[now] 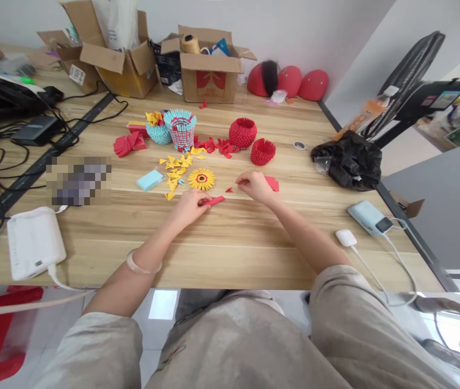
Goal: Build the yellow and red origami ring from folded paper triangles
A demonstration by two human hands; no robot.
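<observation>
Shirt (233,340): loose beige cloth, nearest of all, bottom centre.
Worktop (250,254): pale wood grain, beginning just beyond the shirt.
Left hand (191,207): arm stretched forward and inward, back of the hand upward, grip closed on one end of a strip.
Red paper strip (217,200): mid-worktop, free end pointing right; probably very light, slightly stiff along its length, easily creased, best pinched softly at an end or edge.
Right hand (255,186): arm angled inward, wrist bent, fingertips drawn close together; whether this grip holds anything is too small to tell.
Red paper piece (228,190): tiny, between the two hands.
Red paper stack (273,184): just beside the right hand, partly hidden by it.
Yellow paper flower (201,179): round and spiky, just beyond the left hand.
Red paper bowls (242,133): two, farther back.
Cardboard box (209,86): open, near the wall.
</observation>
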